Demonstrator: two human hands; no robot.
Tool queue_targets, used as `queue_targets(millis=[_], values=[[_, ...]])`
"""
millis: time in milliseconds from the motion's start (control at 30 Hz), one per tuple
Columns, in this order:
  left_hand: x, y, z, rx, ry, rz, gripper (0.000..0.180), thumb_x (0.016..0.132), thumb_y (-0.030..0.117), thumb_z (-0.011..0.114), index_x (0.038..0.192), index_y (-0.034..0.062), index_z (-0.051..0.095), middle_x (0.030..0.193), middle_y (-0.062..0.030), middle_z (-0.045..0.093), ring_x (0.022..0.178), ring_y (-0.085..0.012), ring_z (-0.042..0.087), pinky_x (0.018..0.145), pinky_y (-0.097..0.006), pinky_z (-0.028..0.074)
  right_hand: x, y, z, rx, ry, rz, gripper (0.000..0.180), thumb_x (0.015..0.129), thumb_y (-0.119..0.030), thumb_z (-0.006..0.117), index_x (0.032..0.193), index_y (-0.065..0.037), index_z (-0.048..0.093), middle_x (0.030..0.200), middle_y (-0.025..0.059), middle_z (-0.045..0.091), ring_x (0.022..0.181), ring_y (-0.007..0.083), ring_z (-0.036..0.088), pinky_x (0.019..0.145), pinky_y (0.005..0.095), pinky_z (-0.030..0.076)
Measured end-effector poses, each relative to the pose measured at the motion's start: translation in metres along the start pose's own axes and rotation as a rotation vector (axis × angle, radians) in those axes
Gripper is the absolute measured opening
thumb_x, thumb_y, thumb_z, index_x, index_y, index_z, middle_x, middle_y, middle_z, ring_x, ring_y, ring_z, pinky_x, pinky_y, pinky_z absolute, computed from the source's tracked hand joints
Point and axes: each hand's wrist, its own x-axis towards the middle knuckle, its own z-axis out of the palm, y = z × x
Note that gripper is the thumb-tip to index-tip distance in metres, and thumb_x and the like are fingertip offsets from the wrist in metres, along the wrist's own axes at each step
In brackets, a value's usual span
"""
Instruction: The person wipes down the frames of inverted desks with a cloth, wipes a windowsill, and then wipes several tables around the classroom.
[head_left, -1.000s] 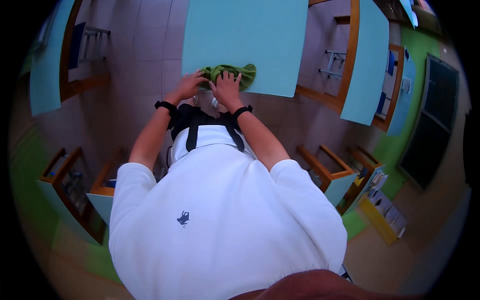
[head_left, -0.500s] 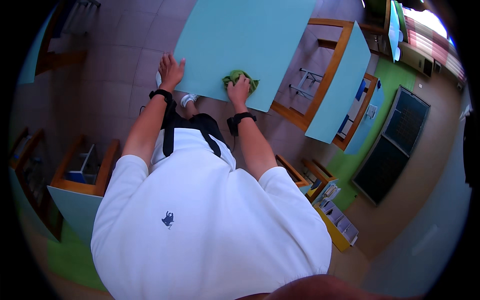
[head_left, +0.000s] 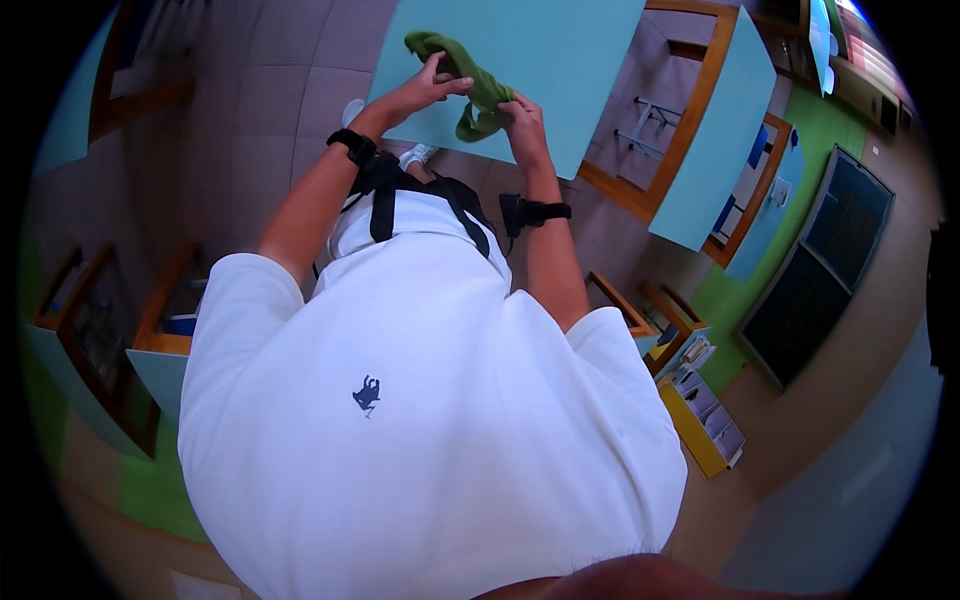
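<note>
A green cloth (head_left: 468,78) is bunched and lifted above a light blue table (head_left: 560,60). My left hand (head_left: 425,85) pinches its upper left end. My right hand (head_left: 522,118) grips its lower right part. Both wrists wear black bands, and both forearms reach up from my white shirt toward the table's near edge.
A second light blue table (head_left: 715,130) with a wooden frame stands to the right. Wooden chairs (head_left: 640,310) and a yellow shelf unit (head_left: 700,420) sit lower right. More wooden furniture (head_left: 100,340) is at the left. The floor is tiled.
The cloth lay on the table under my right hand; now both hands hold it lifted off the surface. The view has turned and tilted.
</note>
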Motion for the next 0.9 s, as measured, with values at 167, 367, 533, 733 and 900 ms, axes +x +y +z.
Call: queue_targets(millis=[167,367,533,733,900], values=[[0.035,-0.019,0.009,0.106,0.030,0.009,0.103,0.082,0.034,0.073,0.150,0.0041,0.002,0.103,-0.0123,0.062,0.090,-0.0171,0.058,0.075,-0.030,0.045,0.008,0.037,-0.014,-0.095,0.023,0.023,0.035,0.089,-0.009,0.050,0.121,0.004,0.058,0.104,0.0049,0.064,0.092,0.0115,0.058,0.082,0.0248,0.045],[0.052,-0.050,0.011,0.062,0.007,-0.245,0.069,0.082,0.019,0.062,0.141,0.0074,0.029,0.089,-0.0053,0.056,0.080,-0.0154,0.055,0.067,-0.030,0.046,0.010,0.040,-0.012,-0.069,0.147,0.069,0.028,0.096,-0.018,0.052,0.115,0.001,0.059,0.103,0.0045,0.064,0.094,0.0120,0.058,0.082,0.0254,0.045],[0.050,0.004,0.025,-0.078,0.031,0.123,0.065,0.074,0.002,0.058,0.135,0.0133,0.040,0.099,-0.0057,0.052,0.086,-0.0169,0.054,0.069,-0.028,0.045,0.009,0.005,-0.012,-0.026,0.196,-0.271,0.024,0.096,-0.013,0.052,0.111,0.003,0.060,0.093,0.0051,0.064,0.087,0.0119,0.058,0.080,0.0266,0.047],[0.055,0.006,-0.004,0.626,-0.284,0.082,0.056,0.081,0.008,0.059,0.133,0.0191,0.044,0.115,-0.0121,0.052,0.099,-0.0205,0.059,0.075,-0.029,0.050,0.002,-0.018,-0.004,-0.255,0.261,-0.290,0.026,0.095,-0.017,0.055,0.114,0.000,0.059,0.087,0.0063,0.065,0.080,0.0110,0.058,0.072,0.0275,0.048],[0.045,-0.001,0.004,0.449,-0.280,-0.189,0.058,0.090,0.042,0.059,0.137,0.0145,0.038,0.112,-0.0131,0.059,0.099,-0.0218,0.062,0.077,-0.032,0.051,0.005,0.003,-0.006,-0.300,0.233,-0.158,0.028,0.098,-0.021,0.052,0.115,0.000,0.059,0.087,0.0064,0.065,0.078,0.0095,0.058,0.070,0.0268,0.048]])
